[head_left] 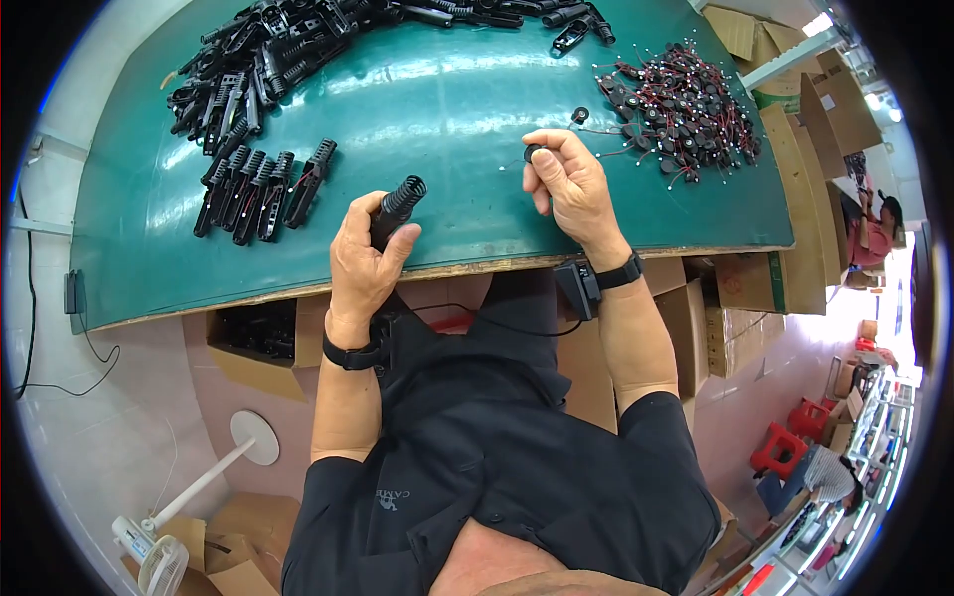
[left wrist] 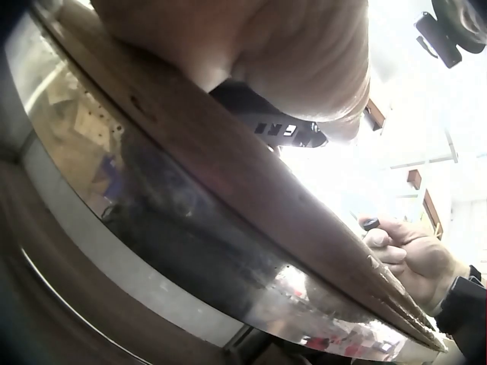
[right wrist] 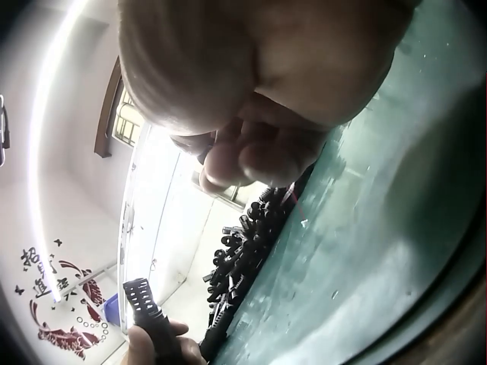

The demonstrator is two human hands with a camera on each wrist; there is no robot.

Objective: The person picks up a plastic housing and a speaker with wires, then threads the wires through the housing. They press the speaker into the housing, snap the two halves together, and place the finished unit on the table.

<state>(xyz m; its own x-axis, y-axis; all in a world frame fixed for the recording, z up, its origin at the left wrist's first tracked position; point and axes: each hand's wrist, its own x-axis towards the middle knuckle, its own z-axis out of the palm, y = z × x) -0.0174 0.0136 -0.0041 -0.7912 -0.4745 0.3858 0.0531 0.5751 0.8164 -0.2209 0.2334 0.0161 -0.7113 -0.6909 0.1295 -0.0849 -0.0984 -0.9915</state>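
Observation:
In the head view my left hand (head_left: 360,256) grips a black plastic housing (head_left: 402,202) with a ribbed, coil-like end pointing up and away, over the table's near edge. Slots show along the same housing (left wrist: 285,131) in the left wrist view. My right hand (head_left: 576,194) pinches a small round black part (head_left: 534,153) between thumb and forefinger, a thin wire with a pale tip trailing from it. Both hands are apart, the right one over the green table (head_left: 457,119). From the right wrist the ribbed end (right wrist: 139,293) stands up out of the left hand.
Several similar housings (head_left: 263,194) lie in a row at left, before a large heap of housings (head_left: 253,74). A tangled pile of round wired parts (head_left: 686,114) covers the right side, with one loose round part (head_left: 579,115) beside it. Cardboard boxes (head_left: 835,99) flank the table.

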